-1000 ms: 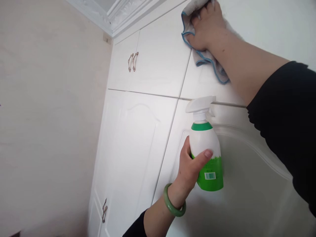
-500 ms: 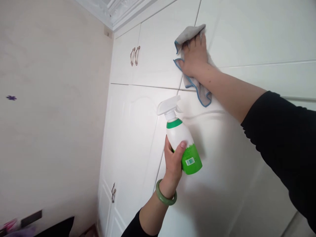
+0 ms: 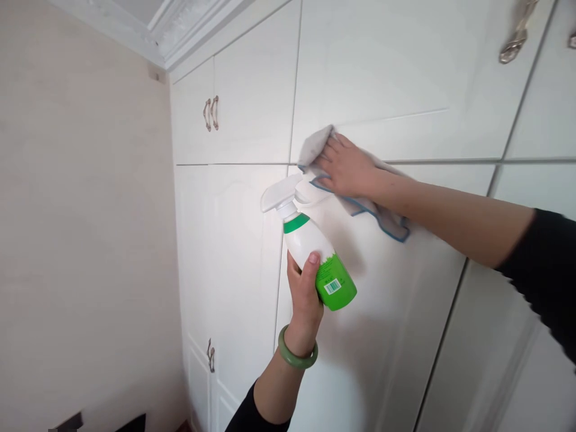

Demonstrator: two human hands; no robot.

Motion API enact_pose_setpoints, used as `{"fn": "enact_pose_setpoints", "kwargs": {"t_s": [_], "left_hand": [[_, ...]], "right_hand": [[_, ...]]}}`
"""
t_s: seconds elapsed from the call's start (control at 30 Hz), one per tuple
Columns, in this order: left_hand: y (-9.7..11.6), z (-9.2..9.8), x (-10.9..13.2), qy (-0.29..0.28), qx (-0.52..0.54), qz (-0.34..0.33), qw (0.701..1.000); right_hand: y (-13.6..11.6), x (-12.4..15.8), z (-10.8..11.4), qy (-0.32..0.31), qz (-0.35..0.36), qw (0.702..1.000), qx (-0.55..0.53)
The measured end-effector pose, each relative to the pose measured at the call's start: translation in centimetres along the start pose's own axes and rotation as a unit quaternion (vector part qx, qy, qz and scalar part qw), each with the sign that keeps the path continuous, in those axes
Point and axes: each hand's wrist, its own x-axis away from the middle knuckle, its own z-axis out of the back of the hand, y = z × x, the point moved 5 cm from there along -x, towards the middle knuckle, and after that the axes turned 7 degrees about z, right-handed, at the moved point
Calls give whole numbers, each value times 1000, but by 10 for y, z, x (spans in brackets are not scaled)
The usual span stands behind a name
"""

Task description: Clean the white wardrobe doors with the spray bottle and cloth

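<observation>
My left hand (image 3: 303, 294) is wrapped round a white and green spray bottle (image 3: 315, 258), held tilted in front of a white wardrobe door (image 3: 234, 252). A green bangle sits on that wrist. My right hand (image 3: 346, 168) lies flat, fingers stretched, pressing a grey cloth with a blue edge (image 3: 355, 186) against the wardrobe at the seam between the upper and lower doors. The cloth hangs down below my forearm. The bottle's white trigger head (image 3: 281, 195) sits just left of the cloth.
White wardrobe doors fill the right side, with paired metal handles at the upper left (image 3: 210, 113), at the top right (image 3: 517, 36) and low down (image 3: 210, 355). A beige wall (image 3: 85, 228) stands at the left. White moulding (image 3: 153, 30) runs along the ceiling.
My right hand has slid the cloth down the wardrobe from the upper door to the seam. The view has swung right. The bottle stays in my left hand.
</observation>
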Motion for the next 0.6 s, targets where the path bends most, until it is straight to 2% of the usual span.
{"fn": "enact_pose_setpoints", "kwargs": {"t_s": [0.13, 0.23, 0.3, 0.33, 0.37, 0.43, 0.53, 0.6], "left_hand": [[-15, -2, 10, -15, -7, 24, 1000], [-26, 1, 16, -25, -6, 46, 999], [-30, 4, 18, -33, -4, 62, 998], [-32, 5, 18, -38, -3, 68, 997], [-32, 7, 18, -41, -2, 73, 997], [-33, 11, 17, -43, -2, 76, 996], [-33, 18, 16, -40, -6, 75, 996], [-34, 25, 16, -32, -14, 73, 997]], "right_hand": [[24, 111, 60, 5, -43, 998, 39], [47, 188, 99, -1, -111, 988, 106], [61, 219, 118, -4, -163, 974, 155], [66, 225, 124, -10, -186, 967, 172], [69, 225, 128, -14, -203, 962, 184], [75, 206, 131, -8, -224, 955, 192], [80, 148, 128, 19, -239, 956, 167], [86, 103, 120, 15, -251, 958, 138]]}}
